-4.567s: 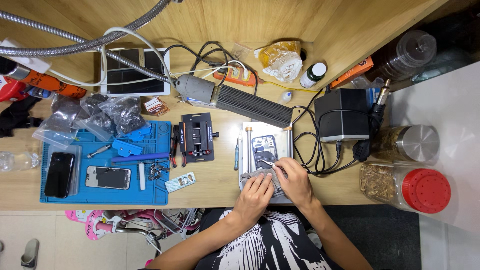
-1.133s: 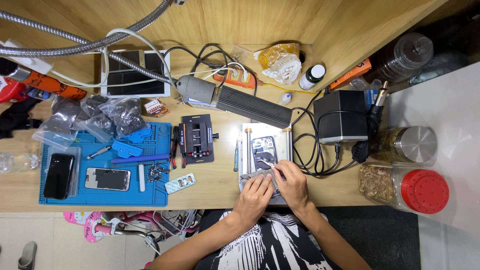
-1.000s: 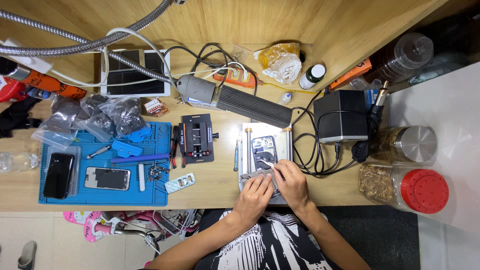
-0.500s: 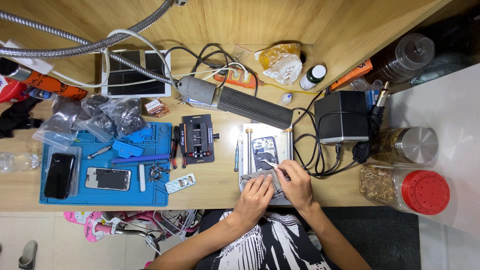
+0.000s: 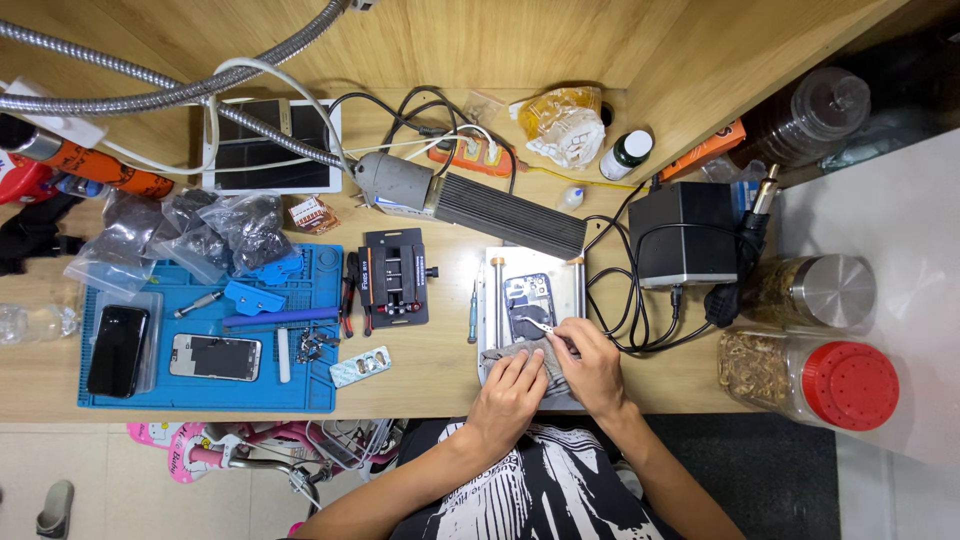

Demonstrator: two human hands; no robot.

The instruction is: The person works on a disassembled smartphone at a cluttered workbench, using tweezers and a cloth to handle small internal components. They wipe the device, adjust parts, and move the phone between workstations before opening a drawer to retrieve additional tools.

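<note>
Hands meet at the near edge of the bench [image 5: 430,370], over a metal fixture [image 5: 575,290] that carries an opened phone [image 5: 527,303]. The phone lies just beyond the fingertips, its dark inside facing up. The left hand [image 5: 510,392] presses flat, fingers together, on a grey cloth [image 5: 520,352] at the phone's near end. The right hand [image 5: 592,365] sits just to its right, pinched round thin tweezers [image 5: 541,325] whose tip reaches left onto the phone's lower part. Both hands nearly touch. Left of the fixture stand a small screwdriver [image 5: 473,312] and a black clamp [image 5: 393,277]; further left a blue mat [image 5: 300,385] holds two more phones. A black box [image 5: 683,233] with cables sits to the right.
</note>
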